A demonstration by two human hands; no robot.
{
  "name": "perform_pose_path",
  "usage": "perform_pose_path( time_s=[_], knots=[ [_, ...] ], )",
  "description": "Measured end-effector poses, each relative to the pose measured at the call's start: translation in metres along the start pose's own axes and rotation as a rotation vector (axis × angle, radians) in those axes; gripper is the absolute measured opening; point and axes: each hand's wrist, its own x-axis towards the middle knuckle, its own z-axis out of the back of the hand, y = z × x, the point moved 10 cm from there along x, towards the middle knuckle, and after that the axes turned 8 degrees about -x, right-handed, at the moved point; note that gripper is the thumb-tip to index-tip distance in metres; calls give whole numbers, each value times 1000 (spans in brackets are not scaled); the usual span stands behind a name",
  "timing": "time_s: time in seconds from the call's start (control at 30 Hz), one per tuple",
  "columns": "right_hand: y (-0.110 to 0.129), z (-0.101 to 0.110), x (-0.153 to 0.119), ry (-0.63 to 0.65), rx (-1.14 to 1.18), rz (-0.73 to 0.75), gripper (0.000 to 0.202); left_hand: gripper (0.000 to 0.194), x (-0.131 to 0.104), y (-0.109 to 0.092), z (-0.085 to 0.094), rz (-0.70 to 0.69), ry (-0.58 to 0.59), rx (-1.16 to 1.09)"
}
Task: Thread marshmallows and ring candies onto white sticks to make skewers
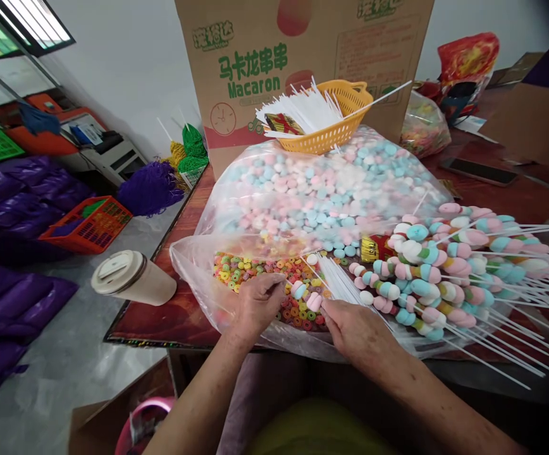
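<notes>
My right hand [362, 328] is closed on a marshmallow skewer [313, 301], gripping it just behind a pink marshmallow. Blue and pink marshmallows with a cereal ring between them show on the skewer. At its left end, my left hand [259, 303] has thumb and fingers pinched together; what they hold is hidden. Under both hands lie colourful cereal rings [241, 268] in an open clear plastic bag [191, 256]. White sticks [336, 278] lie just beyond my right hand. To the right is a pile of filled marshmallow skewers [445, 272], their bare sticks pointing right.
Behind the cereal, a large bag of pastel marshmallows [293, 196] carries a yellow basket [322, 136] of white sticks. A cardboard box [255, 69] stands at the back. A lidded cup [135, 278] is at the table's left edge; a phone [479, 170] lies back right.
</notes>
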Motion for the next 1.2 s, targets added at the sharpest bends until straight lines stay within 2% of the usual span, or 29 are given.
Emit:
perform_pose_path(
  time_s=[0.1, 0.2, 0.27, 0.37, 0.47, 0.57, 0.7, 0.9, 1.0, 1.2],
  knots=[
    [4, -2, 2, -35, 98, 41, 22, 15, -1, -6, -3, -55, 43, 83],
    [8, -2, 4, -110, 301, 72, 27, 13, 3, -2, -5, 25, 95, 16],
    [6, 1, 4, -181, 373, 51, 29, 10, 6, 6, -7, 117, 113, -110],
    [5, 2, 4, -184, 327, 40, 27, 13, 7, 20, -12, 244, 130, -321],
    [6, 1, 3, -128, 229, 62, 25, 15, 6, 28, -16, 255, 128, -392],
    [4, 4, 2, -111, 173, 57, 24, 13, 5, 28, -13, 213, 86, -404],
    [5, 7, 1, -102, 125, 30, 23, 22, 1, 31, -11, 294, 20, -518],
    [12, 3, 0, 16, -8, -83, 22, 24, -16, 27, -5, 285, -171, -296],
    [15, 0, 0, 68, -41, -105, 24, 23, -26, 31, -6, 284, -240, -231],
    [11, 2, 5, 15, -64, -127, 27, 22, -33, 43, -7, 353, -272, -236]
  ],
)
